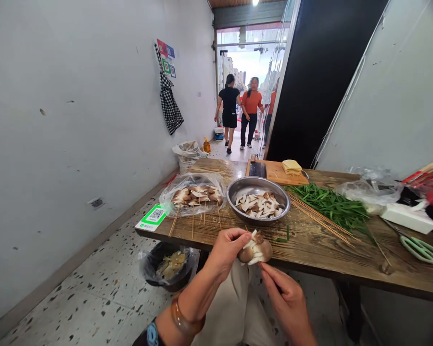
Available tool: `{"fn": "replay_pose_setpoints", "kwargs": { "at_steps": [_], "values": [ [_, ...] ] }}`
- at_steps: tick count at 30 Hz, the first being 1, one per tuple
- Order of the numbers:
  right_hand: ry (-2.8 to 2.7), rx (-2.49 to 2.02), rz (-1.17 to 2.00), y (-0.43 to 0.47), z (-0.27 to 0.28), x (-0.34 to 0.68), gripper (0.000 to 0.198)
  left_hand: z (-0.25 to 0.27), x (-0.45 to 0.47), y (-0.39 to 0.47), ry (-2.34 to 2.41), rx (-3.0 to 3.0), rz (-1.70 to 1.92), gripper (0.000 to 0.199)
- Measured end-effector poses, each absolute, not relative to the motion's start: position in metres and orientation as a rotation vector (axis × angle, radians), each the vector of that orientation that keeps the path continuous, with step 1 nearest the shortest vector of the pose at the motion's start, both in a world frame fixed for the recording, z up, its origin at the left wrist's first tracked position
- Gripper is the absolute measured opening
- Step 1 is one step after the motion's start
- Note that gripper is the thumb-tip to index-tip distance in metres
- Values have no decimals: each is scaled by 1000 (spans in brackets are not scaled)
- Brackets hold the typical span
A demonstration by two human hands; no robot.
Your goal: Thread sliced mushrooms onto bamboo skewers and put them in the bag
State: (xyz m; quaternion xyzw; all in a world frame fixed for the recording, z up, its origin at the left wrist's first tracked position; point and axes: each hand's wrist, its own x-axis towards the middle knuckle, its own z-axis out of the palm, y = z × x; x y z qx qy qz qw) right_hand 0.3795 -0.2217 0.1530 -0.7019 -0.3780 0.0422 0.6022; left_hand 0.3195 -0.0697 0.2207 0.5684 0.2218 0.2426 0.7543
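Note:
Over my lap, just off the table's near edge, my left hand [224, 253] pinches a piece at the upper left of a bunch of brown-capped oyster mushrooms [261, 252]. The bunch is threaded on a thin bamboo skewer [261, 264]. From below, my right hand [284, 290] grips that skewer between thumb and fingers, close under the mushrooms. Behind them a steel bowl [231, 205] holds loose mushroom pieces [261, 205]. To its left, finished-looking mushroom skewers [198, 194] lie on a clear plastic bag [216, 180], their sticks pointing toward me.
Bare skewers [321, 218] lie beside green leaves [332, 204] right of the bowl. Behind are a cutting board [274, 172], cleaver [257, 169] and yellow sheets [292, 166]. Scissors [420, 250] lie far right. A lined bin [169, 286] stands below left. Two people [230, 103] are near the doorway.

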Motion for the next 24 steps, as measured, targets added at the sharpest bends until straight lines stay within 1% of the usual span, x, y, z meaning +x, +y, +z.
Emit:
{"fn": "replay_pose_setpoints", "kwargs": {
  "at_steps": [7,12,16,20,22,24],
  "values": [
    [-898,-1636,54,-225,150,386,24,213,326,-74,488,1281,512,28],
    [-856,-1634,93,-226,146,390,25,208,333,-76,521,1272,495,30],
    [-808,-1619,147,-228,148,397,24,210,340,-74,499,1252,455,31],
    [-671,-1582,255,-230,153,405,28,222,345,-69,493,1255,376,41],
    [-608,-1542,303,-231,155,410,30,229,347,-65,484,1265,410,43],
    [-561,-1510,339,-231,155,413,31,233,348,-59,461,1258,482,40]
  ]
}}
